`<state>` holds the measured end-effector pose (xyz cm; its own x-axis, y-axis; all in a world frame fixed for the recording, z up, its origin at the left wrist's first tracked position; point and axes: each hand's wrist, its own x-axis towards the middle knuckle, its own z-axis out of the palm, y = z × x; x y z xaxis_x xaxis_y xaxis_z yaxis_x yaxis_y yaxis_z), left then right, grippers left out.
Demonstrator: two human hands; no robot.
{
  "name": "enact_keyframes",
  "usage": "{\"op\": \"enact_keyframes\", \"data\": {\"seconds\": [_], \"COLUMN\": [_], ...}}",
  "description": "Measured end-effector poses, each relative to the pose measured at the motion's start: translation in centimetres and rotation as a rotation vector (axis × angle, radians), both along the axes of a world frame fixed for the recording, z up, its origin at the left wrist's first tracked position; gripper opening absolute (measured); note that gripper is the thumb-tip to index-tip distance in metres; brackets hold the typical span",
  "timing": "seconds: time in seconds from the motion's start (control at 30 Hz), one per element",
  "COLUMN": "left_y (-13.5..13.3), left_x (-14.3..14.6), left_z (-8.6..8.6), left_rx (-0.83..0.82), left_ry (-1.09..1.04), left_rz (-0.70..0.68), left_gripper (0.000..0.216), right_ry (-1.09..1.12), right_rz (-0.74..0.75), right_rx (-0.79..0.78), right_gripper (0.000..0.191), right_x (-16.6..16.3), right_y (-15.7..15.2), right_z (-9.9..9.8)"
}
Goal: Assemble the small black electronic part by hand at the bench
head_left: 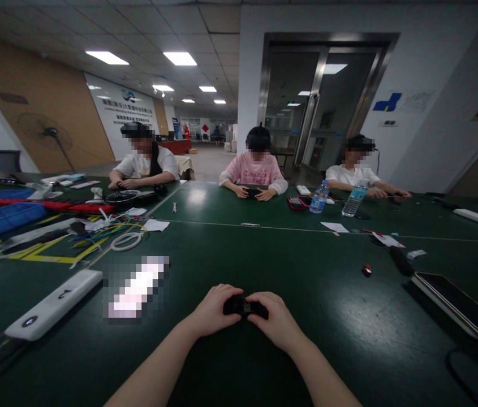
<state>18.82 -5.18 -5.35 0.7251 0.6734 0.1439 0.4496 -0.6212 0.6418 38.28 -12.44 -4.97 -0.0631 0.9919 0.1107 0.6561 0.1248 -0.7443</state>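
Note:
Near the front of the dark green table, a small, dark black device is held between both my hands. My left hand grips its left end, thumb below and fingers over the top. My right hand closes on the right end in the same way. Between the fingertips a lighter grey detail shows on the device's middle; its exact kind I cannot make out. To the left of my hands lies a blurred-out phone-like thing with a bright face.
A white power strip-like bar lies at left, a black-screened tablet-like device at right. A small red object and water bottles are farther off. Cables and a blue tray occupy the left. Three people sit opposite.

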Motion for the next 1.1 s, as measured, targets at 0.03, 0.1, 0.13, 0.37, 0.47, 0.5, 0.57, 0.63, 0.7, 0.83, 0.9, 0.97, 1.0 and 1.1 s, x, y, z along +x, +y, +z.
{"op": "enact_keyframes", "data": {"seconds": [0.03,0.1,0.13,0.37,0.47,0.5,0.57,0.63,0.7,0.83,0.9,0.97,1.0,1.1], "left_y": [0.0,0.0,0.0,0.0,0.0,0.0,0.0,0.0,0.0,0.0,0.0,0.0,0.0,0.0], "left_x": [0.0,0.0,0.1,0.0,0.1,0.1,0.1,0.1,0.2,0.2,0.1,0.2,0.2,0.2], "left_z": [0.0,0.0,0.0,0.0,0.0,0.1,0.2,0.1,0.0,-0.2,-0.2,-0.2,-0.2,-0.3], "left_rx": [0.002,0.007,0.01,-0.008,-0.007,-0.008,-0.01,-0.004,0.003,-0.002,0.001,0.015,0.024,0.038], "left_ry": [0.004,0.006,0.003,-0.002,-0.004,0.0,0.006,0.006,-0.001,0.0,0.004,0.0,-0.003,-0.011], "left_rz": [-0.001,0.002,0.003,0.013,0.015,0.012,0.006,0.003,0.004,0.001,-0.004,-0.004,-0.004,-0.006], "left_gripper": [0.048,0.045,0.044,0.047,0.047,0.046,0.042,0.04,0.04,0.044,0.042,0.04,0.04,0.041], "right_ry": [-0.011,-0.029,-0.035,-0.021,-0.014,-0.012,-0.012,-0.013,-0.017,-0.028,-0.037,-0.051,-0.059,-0.078], "right_rz": [0.002,0.006,0.006,-0.004,-0.011,-0.011,-0.013,-0.02,-0.024,-0.025,-0.028,-0.025,-0.022,-0.016], "right_rx": [0.001,0.006,0.009,-0.035,-0.048,-0.048,-0.054,-0.077,-0.1,-0.101,-0.098,-0.086,-0.074,-0.038], "right_gripper": [0.032,0.032,0.033,0.033,0.033,0.033,0.034,0.035,0.033,0.029,0.029,0.029,0.029,0.027], "right_x": [0.0,-0.1,0.0,0.1,0.1,0.0,0.0,-0.1,-0.1,-0.2,-0.2,-0.3,-0.3,-0.5], "right_y": [0.0,0.0,0.0,0.0,0.0,0.0,-0.1,-0.2,-0.3,-0.4,-0.4,-0.4,-0.4,-0.3], "right_z": [0.0,0.0,0.0,-0.2,-0.1,0.0,0.2,0.3,0.5,0.7,0.8,0.8,0.8,0.9]}}
